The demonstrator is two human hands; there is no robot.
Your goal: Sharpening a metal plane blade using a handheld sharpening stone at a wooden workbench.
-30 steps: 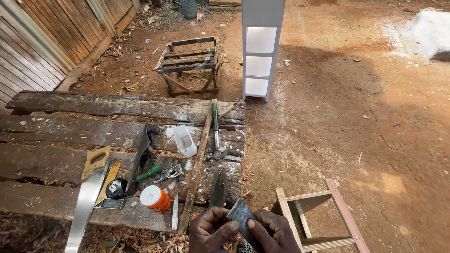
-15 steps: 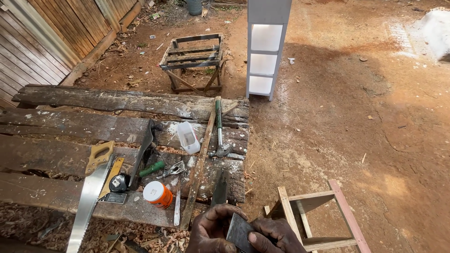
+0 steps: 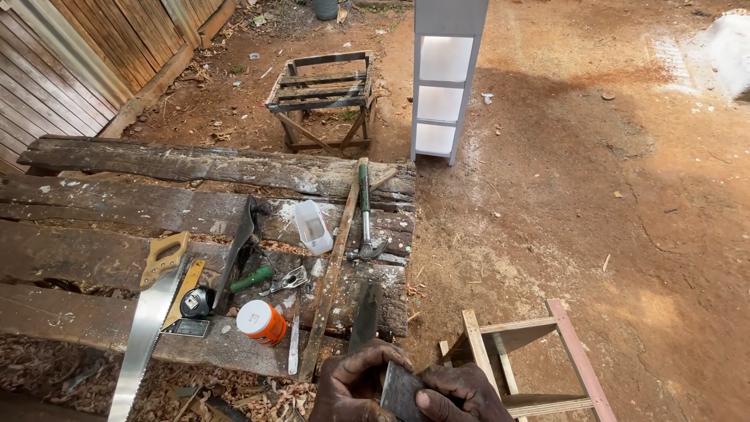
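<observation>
Together, both hands around a dark flat piece.

Ground: bare reddish-brown dirt, dry, strewn with small chips and scraps; sunlit far right, shaded towards the middle.
Wall: wooden plank fence along the far left edge, boards set at a slant, a timber beam at its foot.
Bench: rough weathered planks laid side by side at left, paint-flecked and cracked.
Shavings: wood shavings heaped on the ground, near left.
Far furniture: small slatted wooden stool beyond the planks; tall grey shelf unit just right of it, upright.
Near right: wooden frame lying on the dirt.
Light: daylight, outdoors.
</observation>
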